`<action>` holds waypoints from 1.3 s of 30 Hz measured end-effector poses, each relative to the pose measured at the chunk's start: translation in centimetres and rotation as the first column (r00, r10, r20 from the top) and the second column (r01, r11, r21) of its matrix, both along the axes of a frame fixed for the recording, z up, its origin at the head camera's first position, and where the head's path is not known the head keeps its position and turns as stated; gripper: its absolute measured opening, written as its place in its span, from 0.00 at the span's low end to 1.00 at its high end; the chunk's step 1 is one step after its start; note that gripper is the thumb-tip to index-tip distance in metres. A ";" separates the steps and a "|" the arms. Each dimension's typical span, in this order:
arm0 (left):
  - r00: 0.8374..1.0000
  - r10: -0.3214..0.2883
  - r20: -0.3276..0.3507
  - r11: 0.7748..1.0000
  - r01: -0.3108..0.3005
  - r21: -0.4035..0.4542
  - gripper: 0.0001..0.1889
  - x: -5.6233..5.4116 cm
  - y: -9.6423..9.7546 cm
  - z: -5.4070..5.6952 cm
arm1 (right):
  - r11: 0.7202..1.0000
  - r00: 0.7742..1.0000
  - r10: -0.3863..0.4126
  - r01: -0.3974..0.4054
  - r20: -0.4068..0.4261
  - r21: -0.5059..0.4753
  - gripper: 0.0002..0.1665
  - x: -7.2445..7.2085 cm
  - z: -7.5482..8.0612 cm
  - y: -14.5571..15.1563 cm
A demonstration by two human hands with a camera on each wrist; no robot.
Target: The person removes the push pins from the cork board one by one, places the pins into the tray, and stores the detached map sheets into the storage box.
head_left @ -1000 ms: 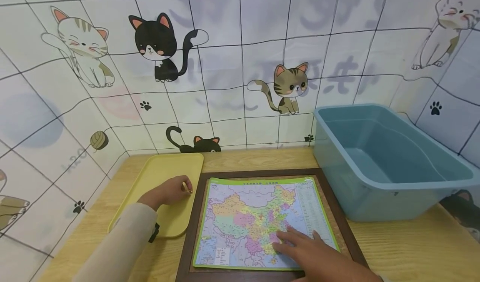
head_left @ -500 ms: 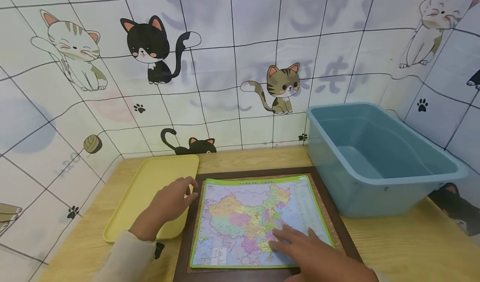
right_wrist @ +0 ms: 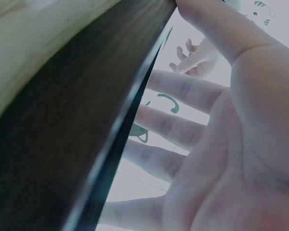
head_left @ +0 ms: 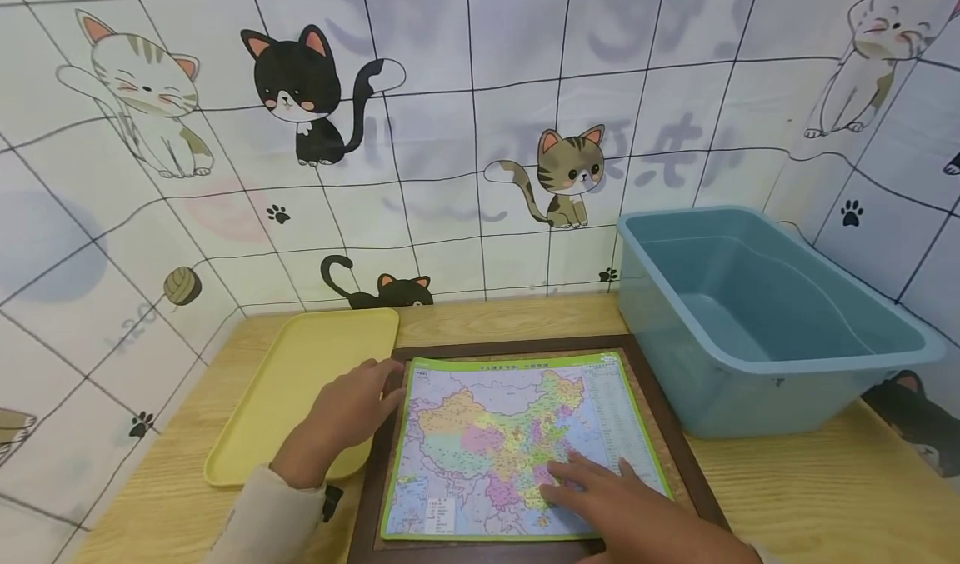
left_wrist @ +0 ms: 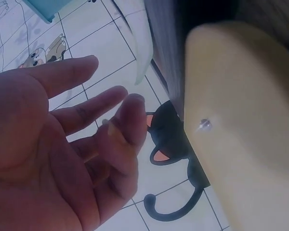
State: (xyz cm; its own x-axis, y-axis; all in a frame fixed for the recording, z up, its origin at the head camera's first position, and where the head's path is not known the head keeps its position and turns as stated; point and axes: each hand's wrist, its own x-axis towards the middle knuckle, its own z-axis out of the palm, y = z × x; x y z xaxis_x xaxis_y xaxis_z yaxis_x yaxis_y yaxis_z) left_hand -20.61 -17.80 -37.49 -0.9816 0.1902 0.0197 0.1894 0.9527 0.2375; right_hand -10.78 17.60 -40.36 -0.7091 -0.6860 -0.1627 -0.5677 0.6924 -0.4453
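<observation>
In the head view, my right hand (head_left: 622, 506) lies with fingers spread on the lower right of a map sheet (head_left: 480, 431) with a green border. The sheet rests on a cork-topped board with a dark brown frame (head_left: 525, 346). My left hand (head_left: 348, 414) is over the right part of the yellow tray (head_left: 315, 364), its fingertips at the frame's left edge. The left wrist view shows its fingers loosely bent. A small pale spot shows between them; I cannot tell what it is. In the right wrist view, straight fingers (right_wrist: 183, 91) meet the frame's edge.
A blue-grey plastic tub (head_left: 750, 397) stands right of the board, with nothing seen inside. The wooden table (head_left: 510, 318) meets a wall covering (head_left: 450, 172) printed with cats and grid lines.
My left hand has moved right from above the tray to the frame's left edge, and its fingers have loosened. My right hand stays on the map. The head view has shifted slightly.
</observation>
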 end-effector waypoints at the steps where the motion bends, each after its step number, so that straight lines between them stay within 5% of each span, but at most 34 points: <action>1: 1.000 0.001 0.004 1.000 -0.001 -0.006 0.20 0.1 0.0 0.0 | 1.000 1.000 0.000 0.000 0.003 0.001 0.52 0.0 0.0 0.0; 9: 0.999 -0.023 -0.026 0.998 0.022 -0.058 0.23 0.8 0.4 -0.2 | 1.000 1.000 0.012 -0.012 -0.014 -0.003 0.52 0.1 -0.6 0.0; 17: 0.999 -0.032 0.033 0.991 0.036 -0.127 0.26 1.5 0.6 -0.8 | 1.000 0.999 0.021 -0.021 -0.029 -0.006 0.52 0.2 -0.9 0.0; 30: 0.998 -0.038 0.048 0.986 0.045 -0.163 0.25 1.2 0.8 -0.3 | 1.000 1.000 -0.013 0.013 -0.022 0.008 0.51 0.1 -0.3 -0.1; 39: 0.992 -0.032 0.119 0.985 0.052 -0.167 0.29 1.1 0.8 -0.6 | 0.999 1.000 0.003 -0.004 -0.023 -0.048 0.50 0.2 -0.2 0.2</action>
